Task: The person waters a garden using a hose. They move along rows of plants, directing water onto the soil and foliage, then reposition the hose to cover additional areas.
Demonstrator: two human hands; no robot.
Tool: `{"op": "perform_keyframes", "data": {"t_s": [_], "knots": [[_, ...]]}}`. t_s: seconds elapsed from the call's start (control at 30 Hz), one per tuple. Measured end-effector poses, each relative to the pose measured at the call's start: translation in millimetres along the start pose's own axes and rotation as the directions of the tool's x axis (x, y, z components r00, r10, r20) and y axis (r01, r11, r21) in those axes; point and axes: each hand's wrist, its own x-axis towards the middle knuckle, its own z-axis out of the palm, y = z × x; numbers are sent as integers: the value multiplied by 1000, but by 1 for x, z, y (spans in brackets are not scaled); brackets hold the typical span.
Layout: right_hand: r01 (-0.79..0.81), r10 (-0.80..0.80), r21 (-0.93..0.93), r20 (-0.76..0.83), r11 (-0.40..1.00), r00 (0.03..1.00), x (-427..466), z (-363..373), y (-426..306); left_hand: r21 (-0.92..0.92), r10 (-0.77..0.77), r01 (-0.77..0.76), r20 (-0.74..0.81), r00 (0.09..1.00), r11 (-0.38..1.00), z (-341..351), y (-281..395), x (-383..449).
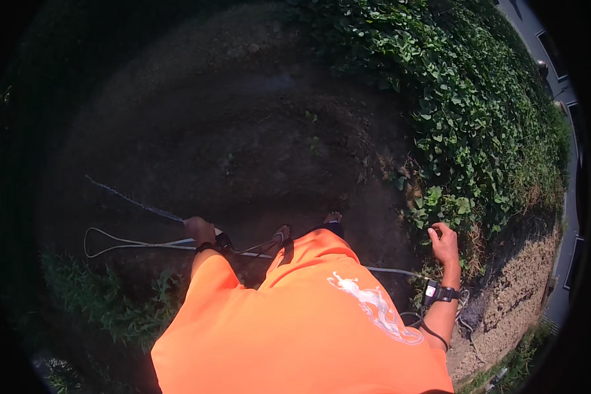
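My left hand [199, 230], at the left of the view, is closed around a hose end whose shape is mostly hidden by the fingers. A stream of water [133, 202] runs from it to the upper left over dark soil. Just below that hand, a pale hose [143, 244] makes a long loop on the ground. My right hand [444, 242] is at the right, fingers loosely curled and apart with nothing in them, beside leafy vines [460, 202]. A strapped device [430, 292] and a cable are on the right forearm.
Dense green vines [453, 88] fill the upper right. Feathery plants [103, 295] grow at the lower left. My sandalled feet [281, 232] stand on bare soil. Dry, light earth [512, 290] lies at the lower right, with a grey structure [561, 290] beyond it.
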Motion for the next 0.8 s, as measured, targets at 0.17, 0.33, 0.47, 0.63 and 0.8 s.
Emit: {"op": "perform_keyframes", "data": {"t_s": [0.17,0.33,0.47,0.63,0.8], "knots": [[103,-100,-18,113,995,989,70,-34,61,-185,-248,196,-321,914,963,30,-26,-72],[223,-157,-162,340,961,927,121,-42,108,-357,-456,332,-356,816,873,36,-17,-184],[389,-229,-227,514,893,827,199,-49,123,-498,-492,310,-289,821,810,48,-20,-282],[676,-558,-68,507,734,657,327,-73,111,-521,-373,157,-340,863,839,129,-79,-390],[893,-732,-82,542,443,413,403,-126,103,-769,-438,89,-261,860,633,213,-127,-524]]}}
